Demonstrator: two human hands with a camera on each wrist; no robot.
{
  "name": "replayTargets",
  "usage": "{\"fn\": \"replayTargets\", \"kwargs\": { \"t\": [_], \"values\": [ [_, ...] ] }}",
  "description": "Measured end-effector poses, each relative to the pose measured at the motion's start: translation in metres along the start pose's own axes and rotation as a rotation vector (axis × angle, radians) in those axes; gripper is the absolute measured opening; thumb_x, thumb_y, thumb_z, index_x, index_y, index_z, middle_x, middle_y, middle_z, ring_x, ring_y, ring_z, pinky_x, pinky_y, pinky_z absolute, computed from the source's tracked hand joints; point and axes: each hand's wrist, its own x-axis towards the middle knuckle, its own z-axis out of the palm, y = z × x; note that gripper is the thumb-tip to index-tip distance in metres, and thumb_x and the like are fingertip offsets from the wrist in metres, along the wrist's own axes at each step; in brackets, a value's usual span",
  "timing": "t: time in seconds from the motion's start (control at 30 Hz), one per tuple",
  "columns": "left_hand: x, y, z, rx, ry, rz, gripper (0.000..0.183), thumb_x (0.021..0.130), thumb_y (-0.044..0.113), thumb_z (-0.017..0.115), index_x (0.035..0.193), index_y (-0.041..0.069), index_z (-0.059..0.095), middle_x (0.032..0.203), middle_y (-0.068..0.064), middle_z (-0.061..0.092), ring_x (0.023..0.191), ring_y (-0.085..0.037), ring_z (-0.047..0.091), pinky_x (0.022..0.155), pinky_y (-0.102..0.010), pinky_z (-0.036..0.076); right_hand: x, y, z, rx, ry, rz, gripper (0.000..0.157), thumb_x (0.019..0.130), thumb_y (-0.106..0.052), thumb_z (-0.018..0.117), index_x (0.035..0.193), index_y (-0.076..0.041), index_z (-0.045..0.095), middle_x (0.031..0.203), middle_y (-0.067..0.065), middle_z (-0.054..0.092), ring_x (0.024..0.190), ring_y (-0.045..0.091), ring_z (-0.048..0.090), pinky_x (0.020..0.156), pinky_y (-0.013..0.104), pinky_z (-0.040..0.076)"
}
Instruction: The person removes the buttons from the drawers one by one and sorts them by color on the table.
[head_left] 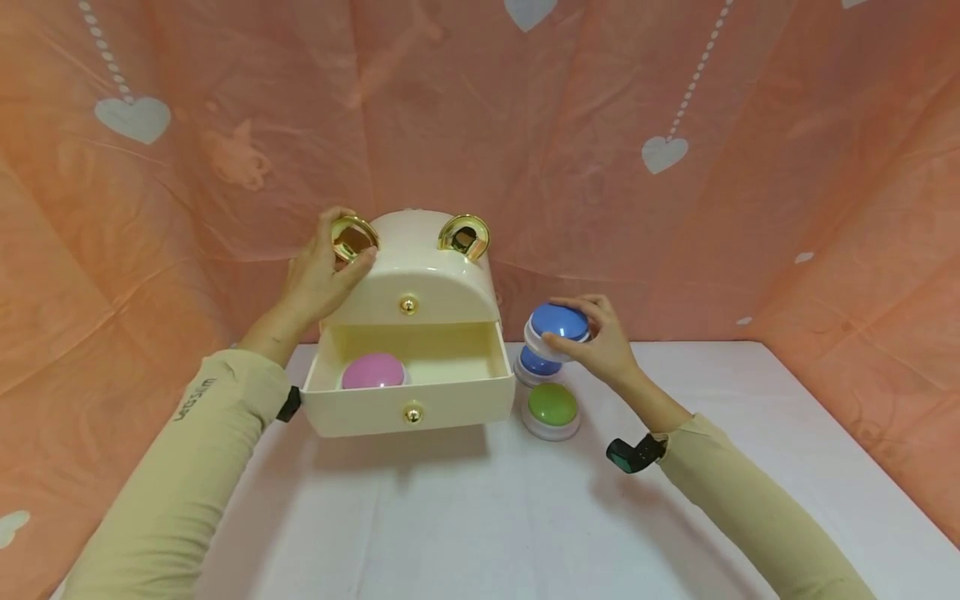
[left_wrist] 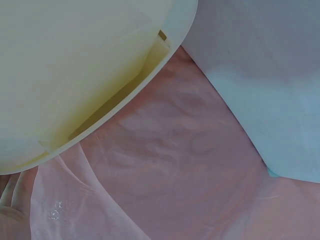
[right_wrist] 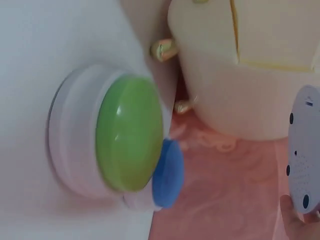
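A cream box with two drawers and gold ears (head_left: 463,237) stands at the back, its lower drawer (head_left: 465,403) pulled out. Inside that drawer sits a pink push button (head_left: 373,371). My left hand (head_left: 318,271) grips the box's left gold ear, thumb in front. To the right of the box, my right hand (head_left: 600,337) holds a blue push button (head_left: 558,322) with a white base between thumb and fingers, raised off the table. Its white underside (right_wrist: 304,145) shows in the right wrist view. Below it stand another blue push button (head_left: 538,363) and a green push button (head_left: 552,406).
The white tabletop (head_left: 465,517) extends in front of the box and to the right. Pink cloth (head_left: 585,192) with white hearts hangs behind and at both sides. The drawer front juts forward, close to the two standing push buttons.
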Motion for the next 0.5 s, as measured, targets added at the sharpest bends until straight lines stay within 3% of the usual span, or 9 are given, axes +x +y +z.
{"fn": "replayTargets", "kwargs": {
  "t": [0.5],
  "values": [
    [0.002,-0.001,0.002,-0.005,0.006,-0.012,0.057,0.093,0.039,0.053,0.139,0.023,0.022,0.127,-0.021,0.051,0.102,-0.041,0.059,0.088,-0.059,0.036,0.008,0.037,-0.01,-0.098,0.04,0.138,0.056,0.079,-0.022,0.077,0.13,-0.009,0.059,0.127,0.019,0.038,0.12,0.034,0.039,0.105,0.055,0.032]
  ]
}}
